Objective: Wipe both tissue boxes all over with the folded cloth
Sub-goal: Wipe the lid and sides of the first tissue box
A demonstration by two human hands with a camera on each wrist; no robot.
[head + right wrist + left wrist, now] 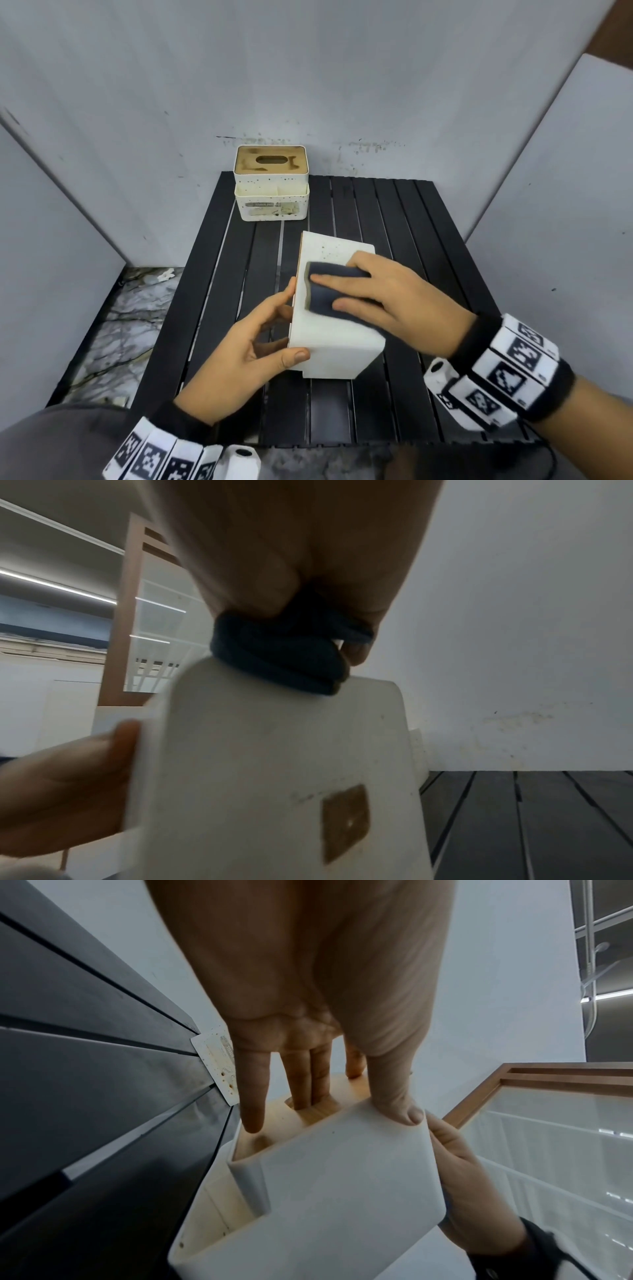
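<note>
White speckled tissue box (337, 318) lies tipped on black slatted table (428, 240); left hand (253, 346) grips its wooden-lid end to steady it, right hand (387, 301) presses folded dark cloth (325, 291) flat on top. Second box (271, 185) waits behind.

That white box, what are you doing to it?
A person is cleaning it. The left hand grips the near box, tipped on its side on the black table, while the right hand presses a dark folded cloth on its upturned face. The far box stands upright at the table's back, not being touched.
</note>
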